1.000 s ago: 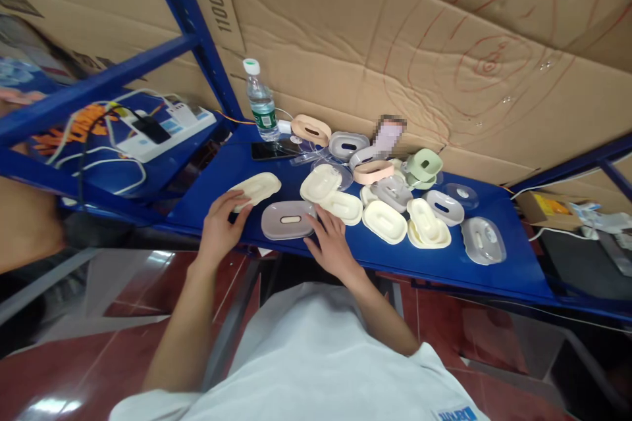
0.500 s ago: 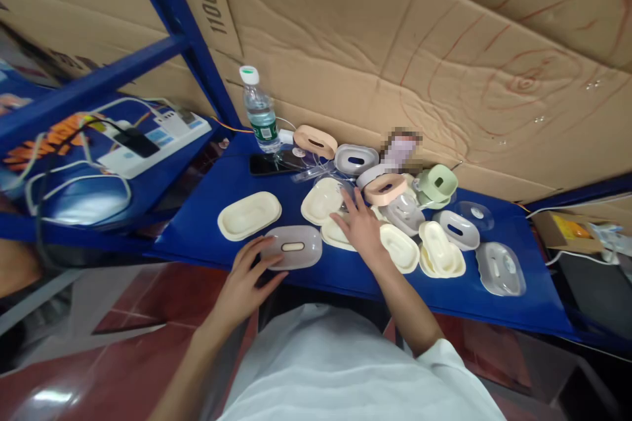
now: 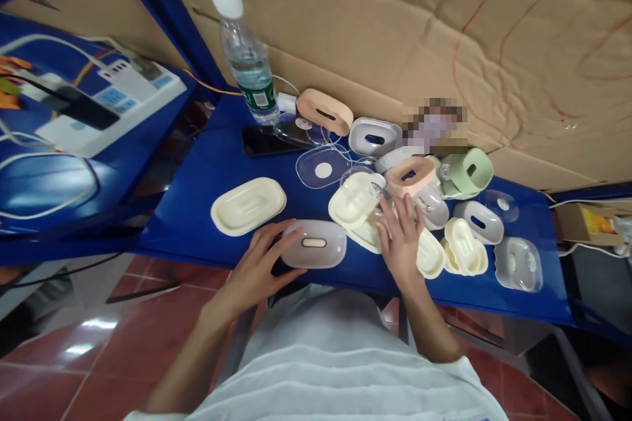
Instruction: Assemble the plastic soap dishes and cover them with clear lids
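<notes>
Left hand (image 3: 261,264): half-curled about a grey slotted oval dish (image 3: 316,252), masking its nine-o'clock end. Right hand (image 3: 403,245), at the dish's three o'clock: fingers loosely spread, hold indeterminable, partly hiding cream trays (image 3: 364,237). Black slab (image 3: 257,142), eleven o'clock: partly obscured.

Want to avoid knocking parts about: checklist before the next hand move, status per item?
1. Left hand at the grey shell: ok, fingers over its left end.
2. Grey shell lying on the table: ok, near the front edge.
3. Left hand's grip firm: cannot tell from this view.
4. Right hand clear of other parts: not ok, it is among the crowded cream trays.
5. Right fingers off the front peach box: cannot tell, the tips are right by its lower edge.
6. Bottle capped and standing: ok, at the back, away from both hands.
</notes>
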Demonstrator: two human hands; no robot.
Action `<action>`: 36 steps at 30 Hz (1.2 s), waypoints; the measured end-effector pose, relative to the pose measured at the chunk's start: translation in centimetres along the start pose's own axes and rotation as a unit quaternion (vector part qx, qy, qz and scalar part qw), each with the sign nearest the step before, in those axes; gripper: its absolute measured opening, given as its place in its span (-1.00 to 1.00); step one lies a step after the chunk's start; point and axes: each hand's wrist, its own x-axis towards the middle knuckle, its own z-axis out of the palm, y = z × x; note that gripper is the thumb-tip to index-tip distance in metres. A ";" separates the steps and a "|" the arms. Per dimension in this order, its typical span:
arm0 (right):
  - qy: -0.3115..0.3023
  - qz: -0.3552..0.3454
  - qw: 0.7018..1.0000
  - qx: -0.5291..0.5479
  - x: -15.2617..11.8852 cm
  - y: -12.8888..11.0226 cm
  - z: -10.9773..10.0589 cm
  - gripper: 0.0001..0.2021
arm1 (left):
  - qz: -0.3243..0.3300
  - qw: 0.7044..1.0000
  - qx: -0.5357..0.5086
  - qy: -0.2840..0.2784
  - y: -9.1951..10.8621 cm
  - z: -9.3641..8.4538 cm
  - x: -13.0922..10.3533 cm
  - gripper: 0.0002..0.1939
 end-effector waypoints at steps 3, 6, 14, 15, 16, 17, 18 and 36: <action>0.008 -0.005 0.999 0.036 0.1 -0.8 -0.5 -0.57 | -0.004 1.000 -0.013 0.001 0.0 0.3 0.2 -0.20; -0.004 -0.012 0.998 0.063 0.4 -2.0 -0.5 -0.62 | -0.001 1.000 -0.010 0.006 0.0 0.4 0.3 -0.18; -0.040 0.090 0.993 0.057 2.6 -3.3 1.1 -0.50 | 0.010 1.000 -0.019 0.018 -0.1 0.3 0.5 -0.16; -0.039 0.091 0.993 0.068 2.7 -3.2 1.0 -0.55 | 0.011 1.000 -0.021 0.020 0.0 0.2 0.6 -0.16; -0.037 0.091 0.992 0.076 2.7 -3.1 0.9 -0.59 | 0.011 0.999 -0.023 0.021 0.0 0.2 0.6 -0.15; -0.035 0.089 0.992 0.085 2.6 -3.0 0.8 -0.60 | 0.011 0.999 -0.024 0.021 0.0 0.2 0.6 -0.15; -0.033 0.085 0.991 0.095 2.4 -2.9 0.5 -0.61 | 0.010 0.999 -0.026 0.021 0.0 0.2 0.6 -0.15; -0.080 0.146 0.985 0.037 4.3 -4.7 1.6 -0.28 | 0.009 0.999 -0.028 0.020 0.0 0.2 0.5 -0.16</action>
